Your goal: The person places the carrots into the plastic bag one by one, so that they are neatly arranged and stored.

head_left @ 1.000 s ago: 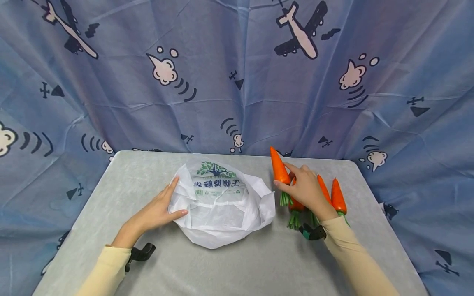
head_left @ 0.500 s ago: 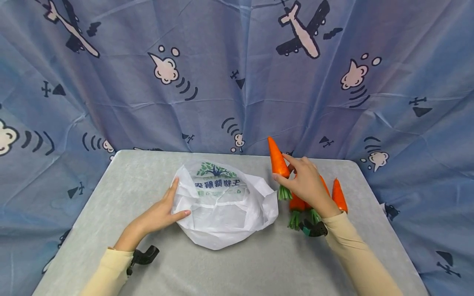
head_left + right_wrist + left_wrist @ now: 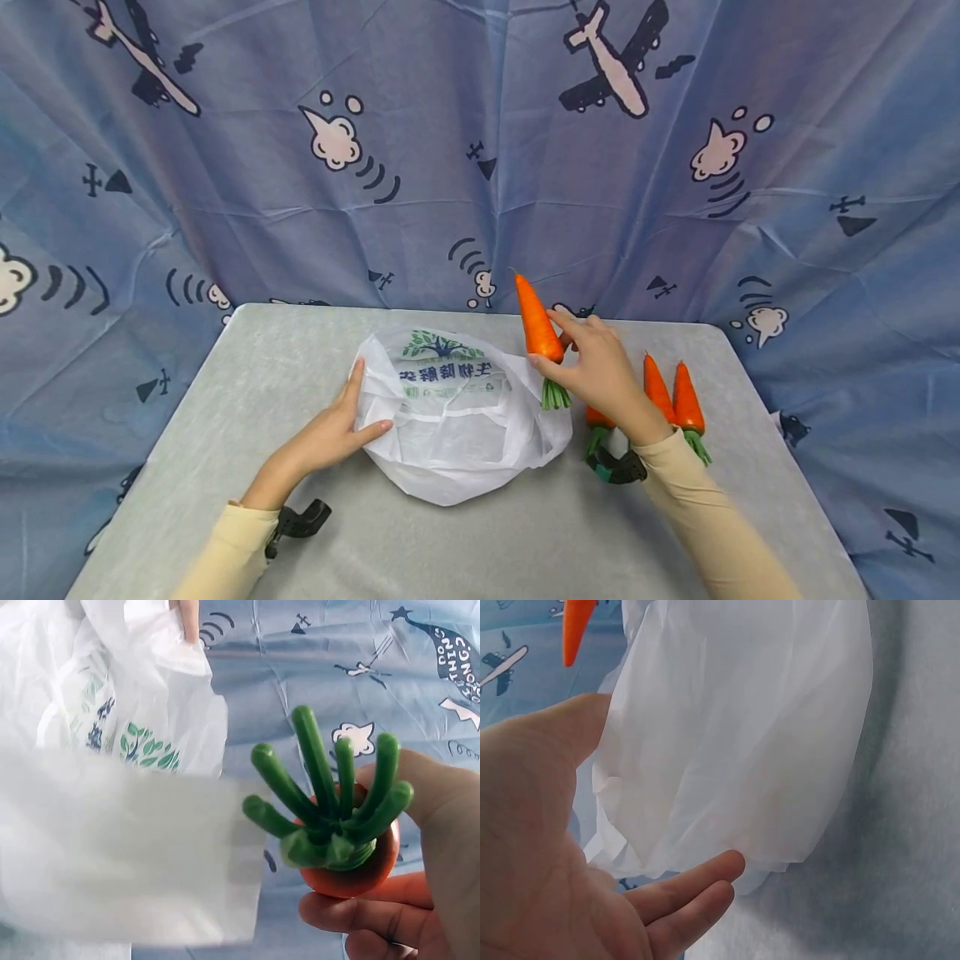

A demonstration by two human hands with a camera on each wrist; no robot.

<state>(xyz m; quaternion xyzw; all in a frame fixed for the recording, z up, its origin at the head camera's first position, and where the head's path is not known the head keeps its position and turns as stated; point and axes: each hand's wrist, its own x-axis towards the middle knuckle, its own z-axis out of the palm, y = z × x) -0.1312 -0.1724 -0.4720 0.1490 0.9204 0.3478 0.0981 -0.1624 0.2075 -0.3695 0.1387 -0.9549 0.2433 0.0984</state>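
A white plastic bag [image 3: 450,475] with a green tree print stands on the table, its mouth spread. My left hand [image 3: 321,437] touches the bag's left side, thumb and fingers straight and wide apart. In the left wrist view, part of that hand is hidden behind the plastic. My right hand [image 3: 600,371] pinches an orange carrot [image 3: 536,321] between thumb and fingers, above the bag's right edge. Its tip points up and away, its green stalks [image 3: 330,795] toward the near side. Only one end of the carrot shows in the right wrist view.
Two carrots [image 3: 687,396] lie at the right of the grey table [image 3: 510,550]. Another carrot [image 3: 597,419] is partly hidden under my right hand and wrist. A blue curtain [image 3: 420,250] printed with planes hangs behind the table.
My right hand has lifted the carrot and carried it left, from beside the bag to above its right edge. The left hand and the bag have shifted slightly right.
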